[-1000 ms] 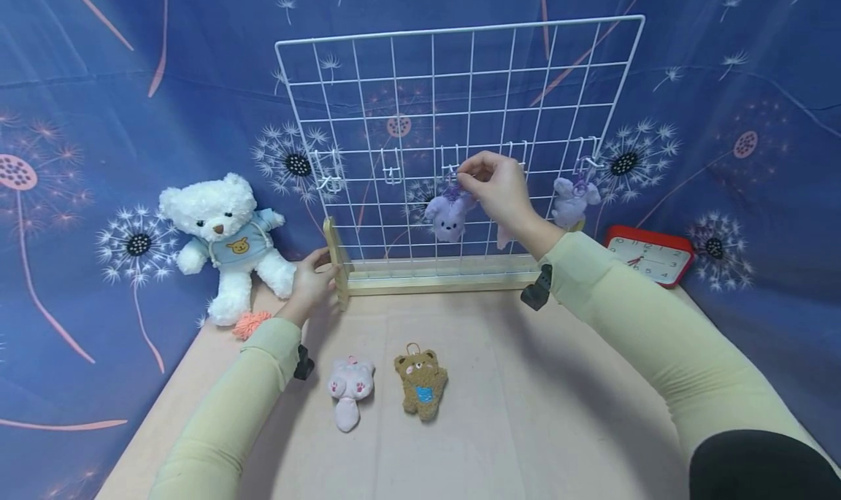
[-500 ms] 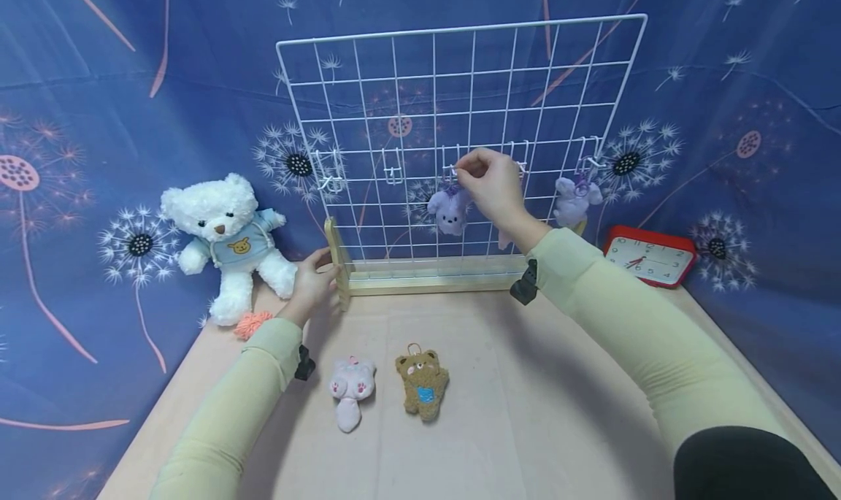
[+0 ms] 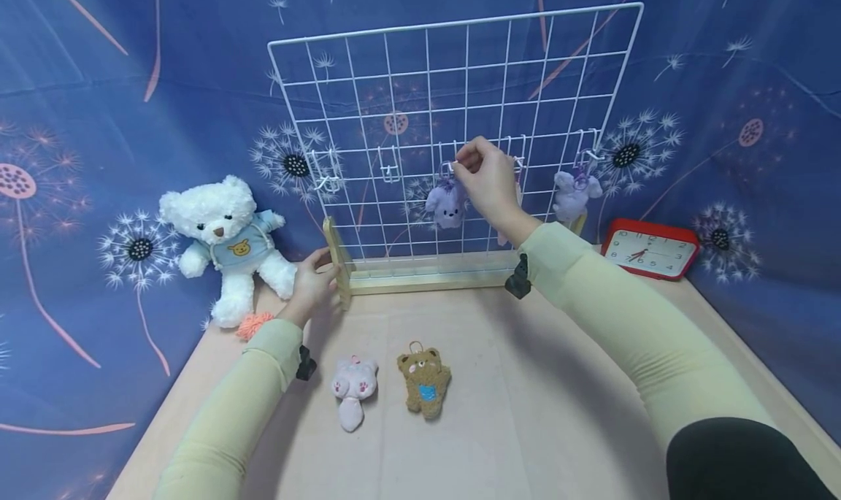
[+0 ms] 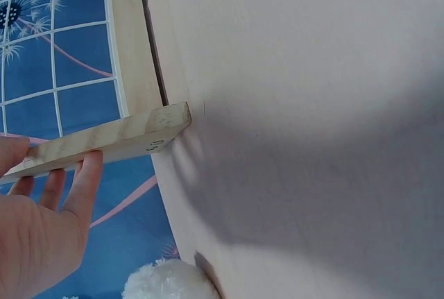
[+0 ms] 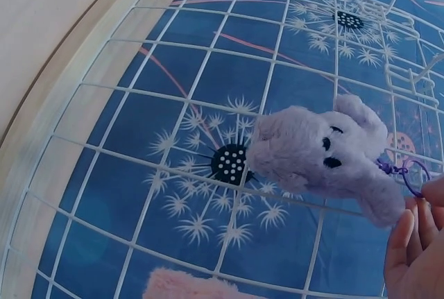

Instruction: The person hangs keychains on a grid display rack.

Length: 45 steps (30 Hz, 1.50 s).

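While the grid (image 3: pixel 466 108) stands in its base (image 3: pixel 420 285), left hand (image 3: pixel 314 285) is clamped on the base's left end. Right hand (image 3: pixel 491 182) is at the purple plush (image 3: pixel 447 205), hanging in front of mid-grid just below a hook (image 3: pixel 448 166); thumb and fingertips pinch plush's ring (image 5: pixel 409 186). Can't tell if ring's on hook.

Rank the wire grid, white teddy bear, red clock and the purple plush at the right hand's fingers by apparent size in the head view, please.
Largest to smallest:
wire grid
white teddy bear
red clock
purple plush
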Each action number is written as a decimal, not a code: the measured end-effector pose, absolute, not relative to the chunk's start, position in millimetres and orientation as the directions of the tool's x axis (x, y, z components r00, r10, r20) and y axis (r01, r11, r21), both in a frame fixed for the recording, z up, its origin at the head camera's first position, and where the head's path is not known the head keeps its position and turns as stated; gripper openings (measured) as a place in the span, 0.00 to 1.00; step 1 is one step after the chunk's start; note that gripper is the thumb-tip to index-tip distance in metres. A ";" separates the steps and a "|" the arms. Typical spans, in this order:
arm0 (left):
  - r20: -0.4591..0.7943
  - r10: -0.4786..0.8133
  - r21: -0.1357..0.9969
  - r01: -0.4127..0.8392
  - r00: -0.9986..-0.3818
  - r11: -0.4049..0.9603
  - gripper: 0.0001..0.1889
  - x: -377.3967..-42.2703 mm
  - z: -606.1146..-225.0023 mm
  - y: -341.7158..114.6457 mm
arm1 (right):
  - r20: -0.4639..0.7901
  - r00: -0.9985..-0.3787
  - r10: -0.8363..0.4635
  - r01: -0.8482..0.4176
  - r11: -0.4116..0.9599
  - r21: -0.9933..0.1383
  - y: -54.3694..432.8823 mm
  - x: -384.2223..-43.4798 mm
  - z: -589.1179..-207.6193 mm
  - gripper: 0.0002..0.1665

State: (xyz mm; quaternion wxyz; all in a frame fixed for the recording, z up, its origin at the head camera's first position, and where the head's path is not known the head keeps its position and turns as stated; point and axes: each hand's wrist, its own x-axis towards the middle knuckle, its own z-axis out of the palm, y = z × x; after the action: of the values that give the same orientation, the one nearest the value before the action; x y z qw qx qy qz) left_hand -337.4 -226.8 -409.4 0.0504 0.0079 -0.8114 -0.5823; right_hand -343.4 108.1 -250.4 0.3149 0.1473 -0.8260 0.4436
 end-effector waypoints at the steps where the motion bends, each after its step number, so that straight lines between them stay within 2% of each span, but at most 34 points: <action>1: 0.072 -0.072 0.946 0.045 -0.995 0.322 0.29 -337.5 -409.7 -226.6 | 0.656 -0.754 0.038 -0.525 0.565 -0.636 107.7 -343.4 -250.6 0.05; 16: 0.088 -0.070 0.940 0.060 -0.994 0.335 0.29 -336.7 -410.2 -226.7 | 0.662 -0.749 0.020 -0.544 0.550 -0.633 111.0 -333.9 -257.1 0.05; 29: 0.087 -0.077 0.944 0.058 -0.993 0.326 0.28 -337.2 -411.4 -226.6 | 0.669 -0.743 -0.022 -0.583 0.512 -0.631 113.0 -310.8 -279.9 0.04; 36: 0.078 -0.071 0.944 0.050 -0.994 0.326 0.29 -337.8 -410.8 -226.7 | 0.614 -0.781 -0.112 -0.599 0.413 -0.686 105.9 -294.2 -306.8 0.05; 45: 0.087 -0.077 0.943 0.058 -0.993 0.328 0.28 -334.9 -409.8 -224.5 | 0.503 -0.841 -0.200 -0.536 0.435 -0.724 95.1 -277.8 -348.7 0.06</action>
State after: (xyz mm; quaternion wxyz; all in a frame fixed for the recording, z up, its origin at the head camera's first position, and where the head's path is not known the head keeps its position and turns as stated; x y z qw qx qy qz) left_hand -334.9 -224.5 -409.8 0.0581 0.0060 -0.8128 -0.5796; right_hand -277.8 95.1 -348.7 0.1739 0.2218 -0.8289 0.4832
